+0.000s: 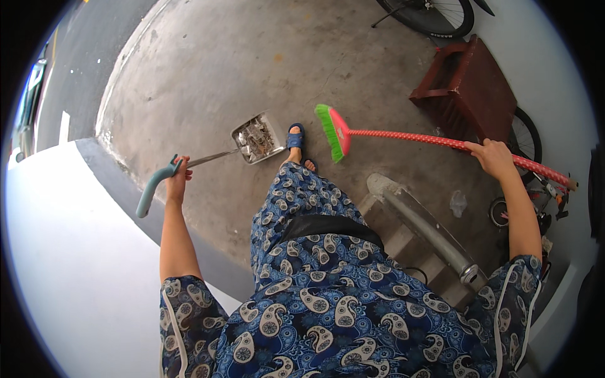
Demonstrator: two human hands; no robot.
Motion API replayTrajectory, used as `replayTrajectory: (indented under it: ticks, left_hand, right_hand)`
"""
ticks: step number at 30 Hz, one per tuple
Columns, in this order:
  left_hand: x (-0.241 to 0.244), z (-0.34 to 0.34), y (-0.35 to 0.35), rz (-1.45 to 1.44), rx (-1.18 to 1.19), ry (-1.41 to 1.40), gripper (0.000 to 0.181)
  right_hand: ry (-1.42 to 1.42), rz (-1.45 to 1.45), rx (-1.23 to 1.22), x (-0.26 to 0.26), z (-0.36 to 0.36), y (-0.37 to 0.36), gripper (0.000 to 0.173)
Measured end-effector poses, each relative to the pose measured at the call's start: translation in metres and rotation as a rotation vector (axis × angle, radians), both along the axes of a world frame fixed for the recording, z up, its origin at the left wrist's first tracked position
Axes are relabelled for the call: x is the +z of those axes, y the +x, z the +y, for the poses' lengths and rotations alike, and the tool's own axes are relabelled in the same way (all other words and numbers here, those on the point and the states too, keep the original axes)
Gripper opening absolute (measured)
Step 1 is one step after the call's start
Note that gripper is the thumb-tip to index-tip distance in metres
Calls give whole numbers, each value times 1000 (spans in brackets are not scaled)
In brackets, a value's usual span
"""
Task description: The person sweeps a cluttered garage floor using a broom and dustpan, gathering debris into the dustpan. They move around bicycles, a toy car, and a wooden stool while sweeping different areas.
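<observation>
My left hand (177, 176) is closed around the upper shaft of a long-handled dustpan, just by its curved blue-grey grip (158, 182). The dustpan's tray (273, 124) is low by my feet, holding dry debris and pale crumpled scraps (255, 138). My right hand (492, 157) grips the red, white-dotted handle (411, 136) of a broom. The broom's red head (341, 132) with green bristles (329, 133) is to the right of my blue sandals (296, 136), apart from the dustpan. Whether the bristles touch the concrete floor I cannot tell.
A dark red chair or stool (487, 90) lies tipped at the right wall, with a bicycle wheel (527, 137) behind it. Another bicycle's wheel (456, 33) stands at the top. Near me are concrete steps (401, 238), a metal rail (425, 227) and a clear plastic bag (458, 203).
</observation>
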State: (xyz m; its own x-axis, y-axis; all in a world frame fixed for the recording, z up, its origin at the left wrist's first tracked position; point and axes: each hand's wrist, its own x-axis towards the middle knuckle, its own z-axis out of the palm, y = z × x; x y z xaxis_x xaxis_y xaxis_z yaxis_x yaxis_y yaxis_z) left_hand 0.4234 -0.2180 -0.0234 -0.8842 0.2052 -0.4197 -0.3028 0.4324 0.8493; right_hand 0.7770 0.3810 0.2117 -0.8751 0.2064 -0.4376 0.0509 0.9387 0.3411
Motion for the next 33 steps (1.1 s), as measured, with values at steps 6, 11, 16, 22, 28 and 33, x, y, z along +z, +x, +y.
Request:
replayTrajectory:
  ticks: [6,11,16,22,28,33]
  left_hand:
    - [8,6,-3,-30,12,-36,31]
    - [11,7,-1,-31,16,-35,31]
    - [6,-5,2,-24,25,-12,32]
    - [9,-8,6,-15,10,-17,32]
    - [11,-17,13,-28,25,-20,33]
    - [8,-18,22,-27,29,-31,35]
  right_hand:
    - [-118,-106,-3,-52,25,-37,24]
    - [-83,-183,-21,-83,25,-50,22]
    - [-40,-238,-9,-77,7,-64,20]
    - [-16,-234,13,-74,-4,-51,20]
    - [44,-169,4,-68,-19,-39,23]
    - [134,-83,33,-34,-15,-34,22]
